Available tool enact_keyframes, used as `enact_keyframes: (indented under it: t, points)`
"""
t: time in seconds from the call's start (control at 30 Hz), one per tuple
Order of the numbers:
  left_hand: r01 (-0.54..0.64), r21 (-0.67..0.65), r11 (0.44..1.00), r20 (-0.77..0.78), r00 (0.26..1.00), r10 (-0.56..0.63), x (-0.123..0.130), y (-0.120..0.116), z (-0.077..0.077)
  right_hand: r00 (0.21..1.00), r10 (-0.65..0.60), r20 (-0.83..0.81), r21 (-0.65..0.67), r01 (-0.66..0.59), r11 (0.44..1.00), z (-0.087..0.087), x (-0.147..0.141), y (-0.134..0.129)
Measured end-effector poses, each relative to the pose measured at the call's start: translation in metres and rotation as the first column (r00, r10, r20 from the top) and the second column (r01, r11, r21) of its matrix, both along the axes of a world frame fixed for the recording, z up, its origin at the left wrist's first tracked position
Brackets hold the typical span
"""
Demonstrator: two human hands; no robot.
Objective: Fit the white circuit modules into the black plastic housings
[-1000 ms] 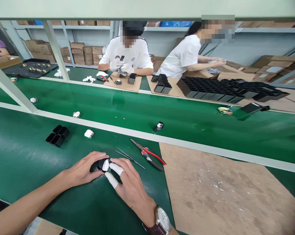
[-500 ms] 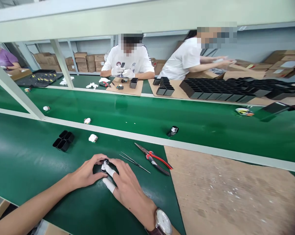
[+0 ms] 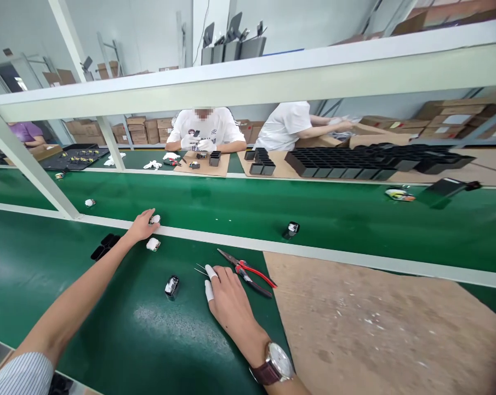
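Left hand (image 3: 142, 226) at a white-topped piece (image 3: 155, 219), right hand (image 3: 231, 302) over the tweezers (image 3: 200, 266)

The person's left arm stretches forward to the pale rail (image 3: 215, 237), and the left hand's curved fingers are at the white-topped piece, which lies by the rail's far edge, next to the long green strip (image 3: 248, 211). Whether those fingers pinch it cannot be told.

The right hand lies low over the near green tabletop (image 3: 124, 329), a watch (image 3: 279, 359) at its wrist. Its thumb and forefinger, in white finger covers (image 3: 209, 291), are a little apart; the tweezers' tips show past them, but whether the fingers grip the tool cannot be told. Red-and-black pliers (image 3: 248, 270) lie just beside this hand, near a worn brown board (image 3: 379, 329).

Between the hands, touched by neither, is a black case (image 3: 172, 287) (white stuff shows in its mouth). A second white piece (image 3: 153, 244) sits on the near side of the rail, close to the left hand, and a cluster of black cups (image 3: 104, 246) is partly hidden behind the left forearm. Across the strip, a co-worker in a white shirt (image 3: 209, 126) holds a small dark part (image 3: 196, 133).
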State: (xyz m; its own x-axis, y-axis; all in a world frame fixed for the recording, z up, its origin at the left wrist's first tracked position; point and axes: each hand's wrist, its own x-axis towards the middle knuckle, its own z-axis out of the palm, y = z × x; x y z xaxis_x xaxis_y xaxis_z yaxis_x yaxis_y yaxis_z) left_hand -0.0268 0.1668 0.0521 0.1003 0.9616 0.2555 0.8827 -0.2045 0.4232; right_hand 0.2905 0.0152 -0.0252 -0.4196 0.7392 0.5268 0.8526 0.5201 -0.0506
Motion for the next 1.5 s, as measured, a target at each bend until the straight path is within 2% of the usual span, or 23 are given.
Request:
enact_keyframes:
  t: [0.1,0.2,0.33,0.4,0.53,0.6,0.7,0.77,0.87,0.97,1.2,1.5]
  points:
    - [-0.017,-0.006,1.0,-0.029,0.999,0.016,0.008,0.016,-0.012,0.999,0.006,0.033,-0.007,-0.005,1.0,-0.001,0.0,-0.001]
    - [0.066,0.01,0.998,-0.041,0.997,-0.065,0.021,0.005,-0.016,0.999,0.024,0.04,0.0,-0.024,1.0,0.001,0.001,-0.002]
    - [0.295,-0.016,0.955,-0.051,0.954,-0.296,0.037,-0.033,-0.014,0.999,0.038,0.035,0.006,-0.039,0.999,0.004,0.001,-0.002]
    - [0.374,-0.032,0.927,-0.055,0.925,-0.375,0.04,-0.054,-0.01,0.999,0.041,0.029,0.008,-0.041,0.999,0.005,0.002,-0.002]
    - [0.401,0.007,0.916,0.036,0.915,-0.401,0.039,-0.097,0.002,0.999,0.04,-0.005,0.018,-0.04,0.999,0.01,0.002,-0.002]
    - [0.414,-0.046,0.909,0.134,0.904,-0.405,0.04,-0.12,0.003,0.994,0.065,-0.083,0.032,-0.062,0.998,0.014,0.001,-0.002]
    - [0.448,-0.181,0.876,0.212,0.887,-0.41,0.045,-0.15,-0.008,0.963,0.162,-0.216,0.072,-0.15,0.986,0.022,-0.003,-0.005]
    - [0.452,-0.198,0.87,0.257,0.88,-0.399,0.049,-0.162,-0.021,0.942,0.229,-0.244,0.099,-0.21,0.973,0.026,-0.006,-0.009]
    - [0.463,-0.163,0.871,0.339,0.856,-0.391,0.054,-0.169,-0.04,0.927,0.283,-0.244,0.107,-0.265,0.958,0.03,-0.009,-0.015]
    - [0.456,-0.132,0.88,0.384,0.842,-0.379,0.057,-0.171,-0.051,0.934,0.296,-0.202,0.095,-0.282,0.955,0.034,-0.009,-0.021]
    - [0.461,-0.085,0.883,0.373,0.837,-0.401,0.067,-0.176,-0.05,0.961,0.271,-0.048,0.117,-0.264,0.957,0.046,-0.014,-0.028]
    - [0.472,-0.145,0.87,0.441,0.818,-0.37,0.068,-0.177,-0.053,0.971,0.239,-0.02,0.068,-0.237,0.969,0.048,-0.014,-0.029]
